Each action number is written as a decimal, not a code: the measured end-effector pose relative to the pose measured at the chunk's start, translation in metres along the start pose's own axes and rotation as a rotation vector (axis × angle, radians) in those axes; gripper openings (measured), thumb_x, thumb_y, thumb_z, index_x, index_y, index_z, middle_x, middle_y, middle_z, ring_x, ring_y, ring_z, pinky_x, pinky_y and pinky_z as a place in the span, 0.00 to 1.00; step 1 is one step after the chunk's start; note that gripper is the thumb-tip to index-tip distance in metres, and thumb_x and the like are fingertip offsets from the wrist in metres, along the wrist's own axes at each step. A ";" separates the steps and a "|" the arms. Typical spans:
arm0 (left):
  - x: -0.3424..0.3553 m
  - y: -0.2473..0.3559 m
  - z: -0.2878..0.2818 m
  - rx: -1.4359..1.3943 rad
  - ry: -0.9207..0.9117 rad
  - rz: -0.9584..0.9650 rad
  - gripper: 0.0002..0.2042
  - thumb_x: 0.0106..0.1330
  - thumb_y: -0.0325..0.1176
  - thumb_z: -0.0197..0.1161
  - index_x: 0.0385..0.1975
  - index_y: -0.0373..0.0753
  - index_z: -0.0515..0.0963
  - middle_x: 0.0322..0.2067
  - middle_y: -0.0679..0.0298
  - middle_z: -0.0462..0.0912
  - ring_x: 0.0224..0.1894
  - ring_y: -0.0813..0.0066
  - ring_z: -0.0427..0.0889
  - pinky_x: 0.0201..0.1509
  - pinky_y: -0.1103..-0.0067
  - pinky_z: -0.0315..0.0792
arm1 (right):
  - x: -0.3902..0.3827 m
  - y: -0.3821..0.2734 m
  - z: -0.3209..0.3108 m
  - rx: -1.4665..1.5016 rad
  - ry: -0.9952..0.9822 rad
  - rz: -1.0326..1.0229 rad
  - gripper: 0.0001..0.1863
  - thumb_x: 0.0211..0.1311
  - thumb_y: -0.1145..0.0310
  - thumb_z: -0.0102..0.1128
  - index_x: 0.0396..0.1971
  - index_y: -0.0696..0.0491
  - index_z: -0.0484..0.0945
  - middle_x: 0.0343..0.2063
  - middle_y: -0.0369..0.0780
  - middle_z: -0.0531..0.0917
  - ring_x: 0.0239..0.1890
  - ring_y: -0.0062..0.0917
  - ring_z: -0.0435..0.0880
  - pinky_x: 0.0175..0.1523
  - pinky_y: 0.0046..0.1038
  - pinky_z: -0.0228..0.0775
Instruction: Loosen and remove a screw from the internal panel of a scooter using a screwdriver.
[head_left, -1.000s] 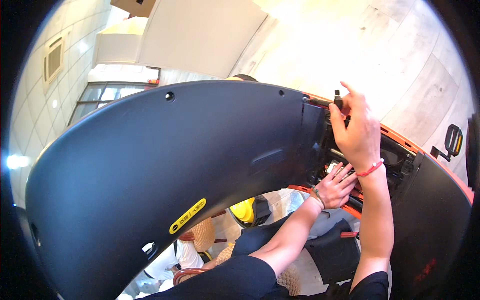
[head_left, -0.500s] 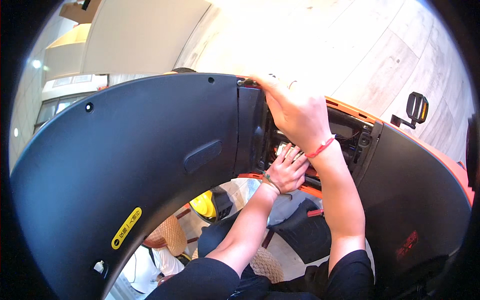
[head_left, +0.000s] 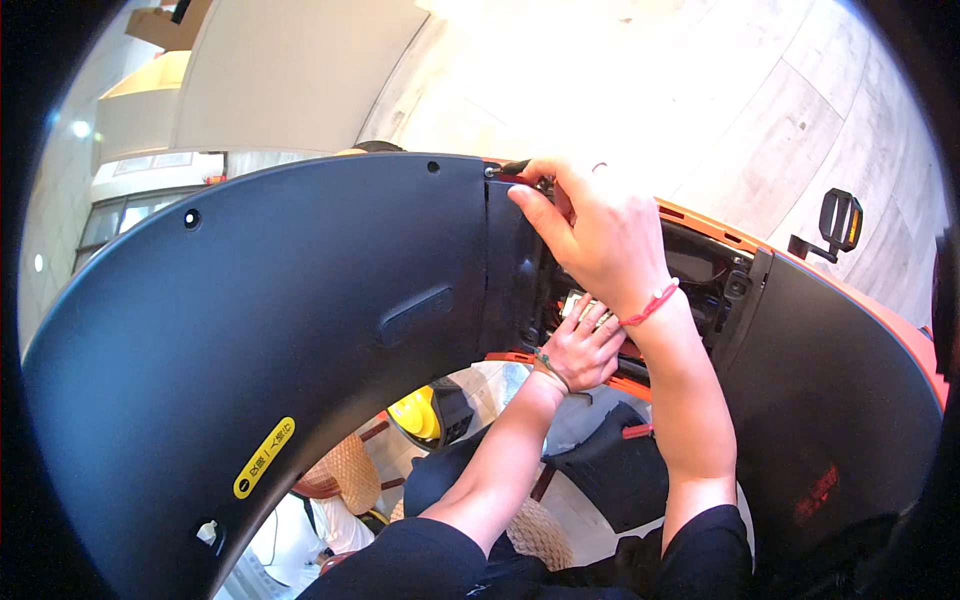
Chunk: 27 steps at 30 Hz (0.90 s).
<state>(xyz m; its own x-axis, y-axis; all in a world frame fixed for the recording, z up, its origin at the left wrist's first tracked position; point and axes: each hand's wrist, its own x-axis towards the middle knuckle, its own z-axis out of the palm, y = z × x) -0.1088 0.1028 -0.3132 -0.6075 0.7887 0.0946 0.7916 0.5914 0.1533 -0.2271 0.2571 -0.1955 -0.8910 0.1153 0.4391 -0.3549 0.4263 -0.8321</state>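
A large curved dark panel (head_left: 340, 250) fills the left side, with a yellow label (head_left: 264, 458) on it. To its right, an open compartment (head_left: 700, 268) with orange edges holds dark parts and wires. My left hand (head_left: 583, 352) lies with fingers spread on a small pale part (head_left: 578, 306) inside. Above it, my right hand (head_left: 605, 235) is closed round a slim dark tool that looks like a screwdriver (head_left: 514, 168). Its tip meets the panel's upper corner at a small screw. My fingers hide most of the tool.
Another dark panel (head_left: 840, 400) curves down at the right. A pedal (head_left: 839, 222) sticks out beyond the orange edge. Below are a yellow round object (head_left: 414, 413), a loose dark cover (head_left: 615, 470) with a red-handled tool (head_left: 637, 432), and woven seats (head_left: 352, 475).
My right fingers have shifted, with the thumb lower and more of the dark tool showing at the corner. My left hand stays on the pale part. The view has moved slightly.
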 end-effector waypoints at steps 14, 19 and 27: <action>0.002 0.000 -0.002 -0.017 0.017 -0.005 0.19 0.50 0.40 0.63 0.42 0.39 0.80 0.55 0.60 0.74 0.63 0.55 0.67 0.70 0.56 0.56 | -0.007 0.013 0.009 -0.074 -0.030 -0.127 0.15 0.57 0.79 0.54 0.45 0.55 0.79 0.33 0.43 0.85 0.34 0.37 0.83 0.41 0.33 0.74; 0.001 0.001 -0.001 -0.037 -0.007 -0.025 0.18 0.50 0.39 0.63 0.41 0.39 0.80 0.56 0.60 0.74 0.64 0.55 0.66 0.70 0.56 0.56 | -0.015 0.018 0.023 0.017 0.026 0.286 0.11 0.62 0.66 0.57 0.40 0.55 0.81 0.29 0.47 0.83 0.34 0.40 0.83 0.42 0.38 0.75; 0.006 -0.002 -0.007 -0.032 0.007 -0.006 0.19 0.50 0.36 0.60 0.44 0.38 0.81 0.66 0.60 0.65 0.70 0.54 0.60 0.70 0.57 0.56 | -0.013 0.022 -0.020 -0.115 -0.338 0.404 0.22 0.58 0.54 0.65 0.44 0.57 0.80 0.22 0.41 0.81 0.25 0.26 0.80 0.35 0.27 0.72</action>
<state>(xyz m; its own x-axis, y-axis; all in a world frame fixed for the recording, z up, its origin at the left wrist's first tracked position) -0.1145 0.1051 -0.3064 -0.6130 0.7837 0.1003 0.7854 0.5905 0.1858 -0.2179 0.2828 -0.2125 -0.9984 0.0034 -0.0571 0.0510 0.5057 -0.8612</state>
